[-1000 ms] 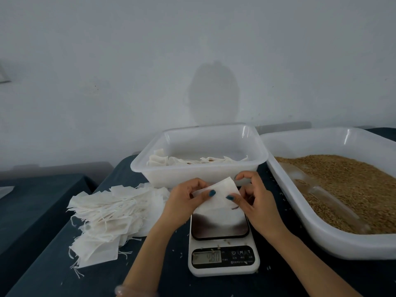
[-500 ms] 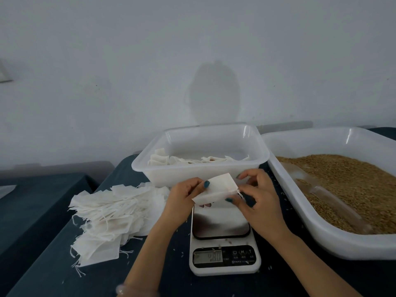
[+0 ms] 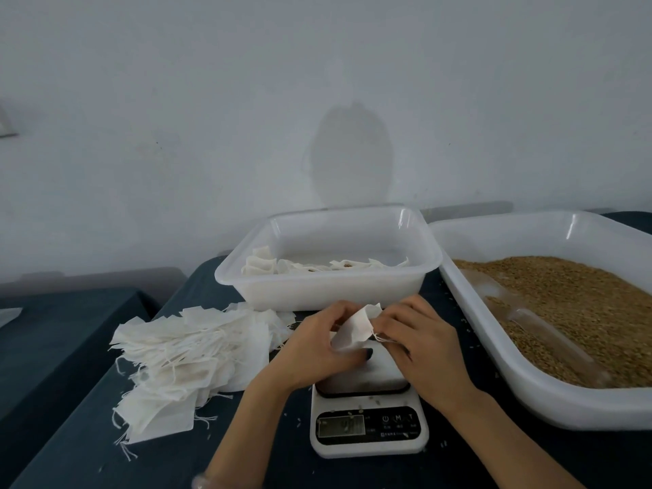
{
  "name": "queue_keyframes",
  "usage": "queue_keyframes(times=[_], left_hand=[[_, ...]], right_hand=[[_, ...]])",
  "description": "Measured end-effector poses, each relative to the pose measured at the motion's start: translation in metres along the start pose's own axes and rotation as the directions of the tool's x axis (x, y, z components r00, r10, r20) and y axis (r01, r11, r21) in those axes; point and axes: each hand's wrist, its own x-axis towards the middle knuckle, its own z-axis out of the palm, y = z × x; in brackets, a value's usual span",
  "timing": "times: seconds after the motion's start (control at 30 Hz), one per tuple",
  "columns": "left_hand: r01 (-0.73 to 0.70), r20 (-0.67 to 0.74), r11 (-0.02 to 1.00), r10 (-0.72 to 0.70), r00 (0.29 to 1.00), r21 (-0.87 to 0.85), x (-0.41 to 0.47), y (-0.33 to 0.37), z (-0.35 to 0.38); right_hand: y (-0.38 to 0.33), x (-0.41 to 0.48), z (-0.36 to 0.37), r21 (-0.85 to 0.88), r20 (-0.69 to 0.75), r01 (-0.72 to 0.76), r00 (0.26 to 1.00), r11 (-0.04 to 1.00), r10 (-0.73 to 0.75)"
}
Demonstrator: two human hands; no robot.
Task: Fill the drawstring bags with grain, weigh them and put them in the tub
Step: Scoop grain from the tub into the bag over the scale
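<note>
An empty white drawstring bag [image 3: 354, 331] is held above the digital scale [image 3: 368, 414]. My left hand [image 3: 317, 344] pinches its left side and my right hand [image 3: 420, 342] pinches its right side, where the string ends hang out. Behind my hands stands a white tub [image 3: 331, 287] with several filled bags [image 3: 278, 266] lying in it. The big white tray [image 3: 550, 400] on the right holds brown grain [image 3: 571, 301] and a clear scoop [image 3: 539, 322]. A pile of empty bags [image 3: 190, 354] lies to the left.
Everything rests on a dark blue cloth-covered table [image 3: 81, 450]. A second dark table [image 3: 49, 333] stands at the left, across a gap. Loose grains are scattered around the scale. A pale wall closes the back.
The bag has turned from lying flat between my fingertips to a tilted, crumpled hold. Both hands have closed in around it and dropped a little toward the scale.
</note>
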Motion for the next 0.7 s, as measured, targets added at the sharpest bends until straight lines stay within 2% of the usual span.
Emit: queue_keyframes(times=[0.13,0.33,0.53,0.7], left_hand=[[-0.033,-0.037,0.998,0.034,0.999,0.045,0.002,-0.001,0.001],[-0.080,-0.065,0.995,0.084,0.994,0.062,0.002,0.003,0.002],[-0.116,-0.073,0.989,0.122,0.990,0.088,0.002,0.007,0.003],[-0.096,-0.071,0.994,0.100,0.992,0.052,0.002,0.005,0.000]], right_hand=[[-0.006,0.000,0.002,0.003,0.043,0.027,0.999,1.000,-0.028],[-0.012,0.002,0.001,-0.010,0.030,0.088,0.996,0.996,-0.088],[-0.014,0.004,-0.001,-0.009,0.053,0.081,0.995,0.997,-0.081],[-0.014,0.003,0.000,-0.011,0.084,0.093,0.992,0.996,-0.092]])
